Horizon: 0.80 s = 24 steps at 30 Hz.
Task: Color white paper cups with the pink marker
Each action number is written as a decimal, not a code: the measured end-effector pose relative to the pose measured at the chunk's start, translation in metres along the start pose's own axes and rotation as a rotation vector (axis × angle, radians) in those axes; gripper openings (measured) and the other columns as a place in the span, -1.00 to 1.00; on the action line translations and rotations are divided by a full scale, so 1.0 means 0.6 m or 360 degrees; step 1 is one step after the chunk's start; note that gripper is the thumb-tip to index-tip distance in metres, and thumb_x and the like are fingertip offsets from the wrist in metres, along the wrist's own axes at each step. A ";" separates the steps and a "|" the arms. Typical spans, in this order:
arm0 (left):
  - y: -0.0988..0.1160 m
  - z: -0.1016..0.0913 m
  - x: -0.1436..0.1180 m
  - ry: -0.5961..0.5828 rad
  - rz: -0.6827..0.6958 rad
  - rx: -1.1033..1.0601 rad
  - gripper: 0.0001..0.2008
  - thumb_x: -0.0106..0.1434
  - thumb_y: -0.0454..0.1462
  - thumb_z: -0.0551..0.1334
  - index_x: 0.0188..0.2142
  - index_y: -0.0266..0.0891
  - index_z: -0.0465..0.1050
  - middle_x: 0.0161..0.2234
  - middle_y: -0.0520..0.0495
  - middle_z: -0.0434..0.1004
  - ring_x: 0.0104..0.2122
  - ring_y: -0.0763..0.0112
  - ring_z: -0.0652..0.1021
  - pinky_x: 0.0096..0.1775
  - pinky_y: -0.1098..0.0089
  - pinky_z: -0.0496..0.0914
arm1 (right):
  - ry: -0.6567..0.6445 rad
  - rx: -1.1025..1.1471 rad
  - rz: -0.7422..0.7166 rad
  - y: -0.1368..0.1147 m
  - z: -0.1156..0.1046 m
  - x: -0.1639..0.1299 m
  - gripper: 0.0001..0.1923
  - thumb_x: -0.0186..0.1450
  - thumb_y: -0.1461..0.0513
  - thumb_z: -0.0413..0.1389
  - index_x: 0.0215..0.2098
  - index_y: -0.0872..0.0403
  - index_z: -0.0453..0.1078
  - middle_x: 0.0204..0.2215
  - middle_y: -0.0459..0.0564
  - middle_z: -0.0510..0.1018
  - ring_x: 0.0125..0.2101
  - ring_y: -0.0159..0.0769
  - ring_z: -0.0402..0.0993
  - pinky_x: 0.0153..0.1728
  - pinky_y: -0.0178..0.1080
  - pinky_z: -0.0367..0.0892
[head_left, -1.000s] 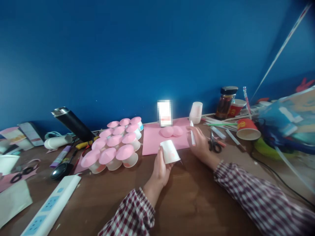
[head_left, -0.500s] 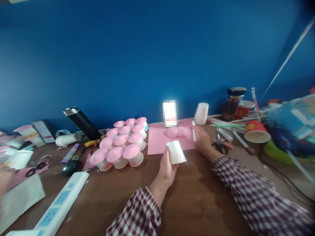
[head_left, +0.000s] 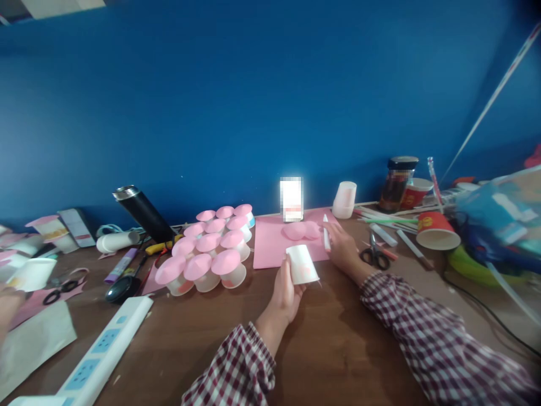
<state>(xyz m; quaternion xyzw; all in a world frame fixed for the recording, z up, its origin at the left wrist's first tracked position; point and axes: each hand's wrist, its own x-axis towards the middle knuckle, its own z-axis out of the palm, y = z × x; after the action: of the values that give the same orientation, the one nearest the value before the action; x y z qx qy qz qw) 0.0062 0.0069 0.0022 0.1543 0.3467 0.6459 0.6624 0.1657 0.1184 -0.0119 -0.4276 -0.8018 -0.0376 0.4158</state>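
The left hand (head_left: 284, 290) has its fingers wrapped around a small white paper cup (head_left: 302, 264), holding it tilted just above the wooden table (head_left: 338, 349), near the middle of the scene. The right hand (head_left: 343, 248) lies a little farther and to the right, its fingers closed on a thin white stick (head_left: 326, 239) that points away from the person, its far end over the pink sheet (head_left: 270, 242). On that sheet, just left of the stick, rest two pink paper rounds (head_left: 301, 230), touching each other. To the left of the sheet stands a cluster of pink-capped cups (head_left: 211, 251), packed side by side in rows. Right of the right hand lie black-handled scissors (head_left: 374, 254), with loose straws (head_left: 380, 220) beyond them and a red paper cup (head_left: 437, 231) on its side farther right. Against the blue wall stand an upturned white cup (head_left: 345, 199) and a dark-lidded jar (head_left: 397, 183). Far left are a black flask (head_left: 141, 212) leaning over, and a white power strip (head_left: 101, 355) at the near edge. Another person's hand (head_left: 7, 304) shows at the left border, blurred.
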 end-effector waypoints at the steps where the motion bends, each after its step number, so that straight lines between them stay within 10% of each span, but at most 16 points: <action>1: 0.000 0.001 -0.001 -0.0010 0.0002 0.0006 -0.60 0.17 -0.02 0.29 -0.15 -0.25 0.42 -0.36 0.00 0.50 -0.41 0.42 0.49 -0.38 0.40 0.41 | 0.0007 0.0002 0.0000 -0.001 0.000 0.001 -0.52 0.13 0.43 -0.01 0.02 0.11 0.33 -0.10 0.15 0.55 -0.12 -0.10 0.50 -0.15 -0.13 0.43; 24: 0.003 -0.001 0.004 -0.0009 -0.0016 0.0031 -0.57 0.18 0.03 0.26 -0.19 -0.30 0.44 -0.37 -0.05 0.49 -0.40 0.42 0.49 -0.28 0.37 0.46 | 0.0168 0.0224 0.0093 -0.032 -0.010 -0.014 -0.70 0.35 0.29 -0.06 0.01 0.10 0.37 -0.16 0.15 0.57 -0.13 -0.11 0.52 -0.11 -0.13 0.42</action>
<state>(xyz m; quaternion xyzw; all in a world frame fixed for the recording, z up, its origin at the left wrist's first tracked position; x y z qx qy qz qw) 0.0043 0.0092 0.0023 0.1609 0.3520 0.6388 0.6650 0.1583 0.0982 -0.0080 -0.4180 -0.7665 0.0085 0.4876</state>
